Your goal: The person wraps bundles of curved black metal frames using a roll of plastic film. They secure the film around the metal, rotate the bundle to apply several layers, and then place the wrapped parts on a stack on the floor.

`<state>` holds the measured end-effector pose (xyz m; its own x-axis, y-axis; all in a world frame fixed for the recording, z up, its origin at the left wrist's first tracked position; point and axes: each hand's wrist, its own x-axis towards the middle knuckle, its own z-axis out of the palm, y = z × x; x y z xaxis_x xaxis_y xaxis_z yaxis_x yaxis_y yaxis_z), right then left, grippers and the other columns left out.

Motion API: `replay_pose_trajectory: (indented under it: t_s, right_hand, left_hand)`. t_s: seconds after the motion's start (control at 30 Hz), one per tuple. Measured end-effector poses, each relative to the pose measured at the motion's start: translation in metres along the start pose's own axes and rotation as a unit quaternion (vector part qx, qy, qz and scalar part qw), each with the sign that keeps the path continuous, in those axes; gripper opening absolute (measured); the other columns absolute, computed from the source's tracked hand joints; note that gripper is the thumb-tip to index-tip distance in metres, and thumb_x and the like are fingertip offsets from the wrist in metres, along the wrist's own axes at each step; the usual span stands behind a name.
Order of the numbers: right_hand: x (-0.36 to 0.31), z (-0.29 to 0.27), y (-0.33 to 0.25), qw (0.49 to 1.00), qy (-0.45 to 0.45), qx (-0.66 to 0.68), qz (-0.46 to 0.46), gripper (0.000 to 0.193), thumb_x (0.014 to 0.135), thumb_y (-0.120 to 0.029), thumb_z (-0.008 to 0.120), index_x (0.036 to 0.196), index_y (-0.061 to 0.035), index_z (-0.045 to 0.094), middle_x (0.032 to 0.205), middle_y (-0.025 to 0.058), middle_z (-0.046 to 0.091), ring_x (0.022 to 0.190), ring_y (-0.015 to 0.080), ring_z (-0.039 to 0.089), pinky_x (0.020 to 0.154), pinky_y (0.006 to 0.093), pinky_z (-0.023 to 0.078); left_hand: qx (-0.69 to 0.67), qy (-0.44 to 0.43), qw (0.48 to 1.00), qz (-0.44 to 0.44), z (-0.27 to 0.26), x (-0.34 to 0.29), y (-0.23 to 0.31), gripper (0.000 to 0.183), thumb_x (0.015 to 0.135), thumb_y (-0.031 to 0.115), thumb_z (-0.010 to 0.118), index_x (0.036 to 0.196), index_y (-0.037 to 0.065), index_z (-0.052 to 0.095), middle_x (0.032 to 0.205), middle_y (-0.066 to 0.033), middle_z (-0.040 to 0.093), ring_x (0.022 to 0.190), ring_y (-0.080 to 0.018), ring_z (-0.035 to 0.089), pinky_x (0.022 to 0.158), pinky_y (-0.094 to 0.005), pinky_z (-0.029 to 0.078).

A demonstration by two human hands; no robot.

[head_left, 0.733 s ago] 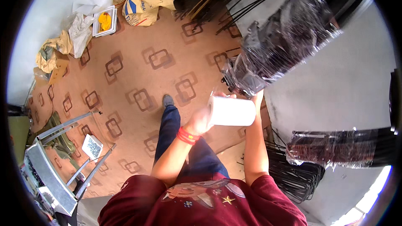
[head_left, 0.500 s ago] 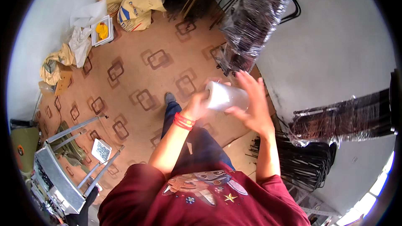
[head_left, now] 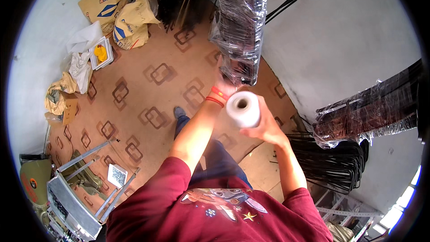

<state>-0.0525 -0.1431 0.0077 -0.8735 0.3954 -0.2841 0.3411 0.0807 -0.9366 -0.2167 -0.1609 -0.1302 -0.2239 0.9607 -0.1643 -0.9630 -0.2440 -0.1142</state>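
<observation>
My right hand point(head_left: 268, 124) is closed around the side of a roll of clear stretch film point(head_left: 244, 110). The roll's hollow core faces up toward me. Left of it, my left hand point(head_left: 225, 82), with red bands at the wrist, grips the near end of a long bundle of dark rods point(head_left: 239, 22) wrapped in clear film. One finger shows stretched along the bundle's left side; the other fingers are partly hidden by the wrapped end. The roll is just below the bundle's near end.
Another film-wrapped bundle point(head_left: 367, 116) juts in from the right, above a stack of bent black rods point(head_left: 327, 159). Paper sacks point(head_left: 134, 20) and a white tray point(head_left: 106, 62) holding something yellow line the left wall. A metal-legged stand point(head_left: 74, 206) is at lower left.
My left hand has left the film roll and moved up to the wrapped bundle's end. My right hand has taken the roll and tipped its core upward. The view has turned slightly.
</observation>
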Motion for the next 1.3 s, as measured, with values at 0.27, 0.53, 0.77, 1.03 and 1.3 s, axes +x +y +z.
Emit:
replay_pose_trajectory:
  t_s: [0.27, 0.53, 0.77, 1.03, 1.3]
  right_hand:
    - [0.011, -0.06, 0.001, 0.979, 0.187, 0.076, 0.016, 0.076, 0.042, -0.017, 0.077, 0.11, -0.005, 0.044, 0.101, 0.0051, 0.052, 0.095, 0.0177, 0.051, 0.086, 0.0325, 0.04]
    - [0.192, -0.062, 0.089, 0.955, 0.218, 0.106, 0.17, 0.054, 0.052, -0.002, 0.061, 0.104, -0.0006, 0.049, 0.093, 0.0132, 0.057, 0.079, 0.0229, 0.057, 0.071, 0.0338, 0.047]
    - [0.218, 0.004, 0.123, 0.929, 0.053, 0.333, 0.151, 0.037, 0.072, -0.011, 0.056, 0.108, -0.0025, 0.05, 0.097, 0.0125, 0.059, 0.082, 0.0239, 0.058, 0.071, 0.0357, 0.048]
    - [0.218, 0.009, 0.084, 0.887, 0.039, 0.418, 0.192, 0.034, 0.076, -0.015, 0.053, 0.107, -0.001, 0.051, 0.095, 0.0131, 0.06, 0.082, 0.0225, 0.059, 0.071, 0.036, 0.049]
    - [0.235, 0.044, 0.045, 0.834, 0.061, 0.501, 0.223, 0.031, 0.081, -0.018, 0.051, 0.106, 0.0004, 0.052, 0.093, 0.0138, 0.061, 0.083, 0.0211, 0.06, 0.071, 0.0363, 0.05]
  left_hand:
    - [-0.066, 0.055, 0.995, 0.045, -0.044, 0.017, 0.016, 0.06, 0.088, 0.048, 0.029, 0.126, 0.003, 0.043, 0.129, -0.0197, 0.042, 0.122, -0.0443, 0.033, 0.101, -0.0553, 0.028]
    - [0.054, 0.192, 0.977, 0.081, -0.035, -0.025, 0.033, 0.034, 0.09, 0.035, 0.037, 0.098, 0.007, 0.055, 0.095, -0.0044, 0.059, 0.087, -0.0213, 0.054, 0.073, -0.0382, 0.047]
    - [0.388, 0.294, 0.849, 0.204, -0.021, -0.043, 0.044, 0.011, 0.088, 0.015, 0.046, 0.087, 0.01, 0.055, 0.085, -0.0019, 0.056, 0.076, -0.0157, 0.053, 0.066, -0.0303, 0.043]
    - [0.17, 0.278, 0.94, 0.097, -0.003, -0.024, 0.073, 0.03, 0.093, 0.024, 0.038, 0.114, 0.007, 0.05, 0.111, -0.0063, 0.056, 0.102, -0.0208, 0.053, 0.088, -0.0385, 0.044]
    - [0.125, 0.1, 0.966, 0.202, -0.049, -0.066, 0.066, 0.066, 0.082, 0.057, 0.047, 0.126, 0.008, 0.041, 0.122, -0.0097, 0.049, 0.104, -0.0247, 0.052, 0.092, -0.041, 0.043]
